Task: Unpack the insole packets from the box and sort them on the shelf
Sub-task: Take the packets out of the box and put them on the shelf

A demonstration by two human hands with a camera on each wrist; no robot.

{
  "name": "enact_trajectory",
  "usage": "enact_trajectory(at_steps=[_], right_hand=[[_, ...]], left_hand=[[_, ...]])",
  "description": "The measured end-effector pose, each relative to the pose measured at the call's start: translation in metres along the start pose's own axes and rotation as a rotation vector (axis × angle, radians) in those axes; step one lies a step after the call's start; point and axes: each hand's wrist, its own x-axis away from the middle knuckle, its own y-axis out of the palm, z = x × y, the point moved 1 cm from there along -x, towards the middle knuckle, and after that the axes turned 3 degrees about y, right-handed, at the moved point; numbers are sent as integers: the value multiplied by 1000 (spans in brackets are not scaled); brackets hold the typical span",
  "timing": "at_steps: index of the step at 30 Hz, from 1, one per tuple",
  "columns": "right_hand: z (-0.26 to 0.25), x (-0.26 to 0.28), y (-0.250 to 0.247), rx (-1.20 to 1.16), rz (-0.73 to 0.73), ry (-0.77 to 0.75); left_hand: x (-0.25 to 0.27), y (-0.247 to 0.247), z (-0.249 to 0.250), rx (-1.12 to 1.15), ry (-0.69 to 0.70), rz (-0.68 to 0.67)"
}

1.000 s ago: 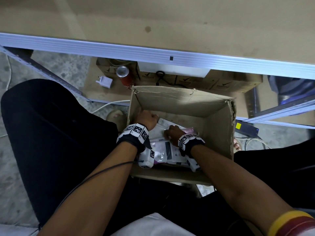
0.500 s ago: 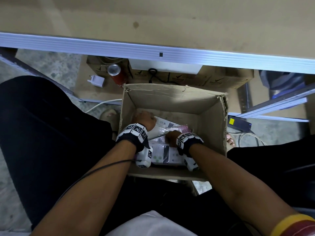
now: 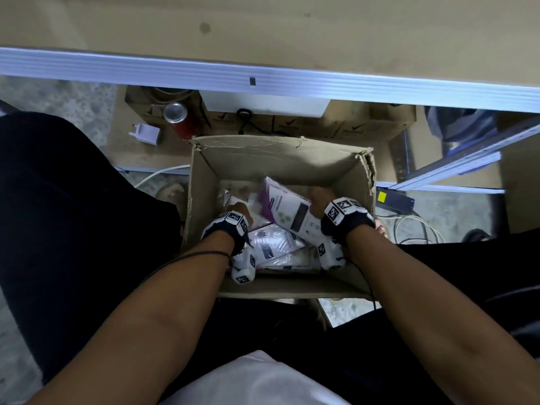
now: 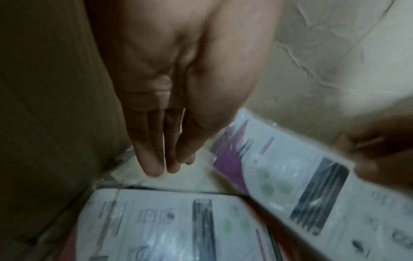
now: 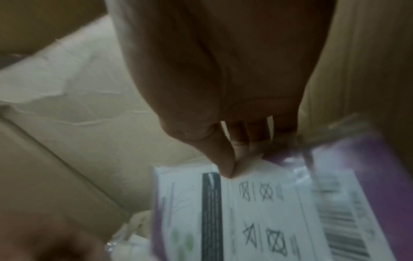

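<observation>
The right hand (image 3: 320, 201) is closest to the trouble. Its thumb and fingers (image 5: 225, 159) pinch one edge of a purple-and-white insole packet (image 3: 287, 213), which it holds tilted above the rest inside the cardboard box (image 3: 280, 153). The packet's sleeve looks like glossy clear plastic, so a grip this close to the edge could well slide off, and the packet would drop back onto the pile or wedge against the right wall. A free corner may also catch on the torn rim of the box on the way out and twist the packet from the fingers.

The left hand (image 3: 238, 207) is low in the left part of the box, fingers (image 4: 154, 155) straight and pressed together, pointing down at the packets by the left wall and holding nothing. If they dig under a packet pinned by the one being raised, both could drag and the pile could shift.

Under the hands, another white insole packet (image 3: 270, 242) lies flat, with more below it. The wrist views are blurred, so print that would tell sizes or kinds apart cannot be read; a wrong sort is a fair risk if packets are grabbed in haste.

Beyond the box a red drink can (image 3: 179, 119) and a white charger plug (image 3: 147, 133) stand on flattened cardboard; shoving the box forward could knock the can over. Farthest off, the metal front edge of the shelf (image 3: 263, 80) runs across above the box, and a packet raised steeply could strike it.
</observation>
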Motion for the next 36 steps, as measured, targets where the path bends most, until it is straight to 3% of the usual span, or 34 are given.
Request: enact_trajectory(at_steps=[4, 8, 16, 23, 36], right_hand=[[-6, 9, -2, -80, 145, 37], [-6, 20, -4, -99, 183, 20], [-6, 31, -8, -114, 236, -4], [-8, 39, -18, -151, 259, -30], [-11, 46, -22, -194, 265, -22]], left_hand=[[-1, 15, 4, -141, 59, -67], [-1, 26, 7, -260, 99, -106], [-2, 25, 13, -239, 215, -57], [3, 30, 18, -229, 339, -221], [7, 26, 9, -296, 283, -139]])
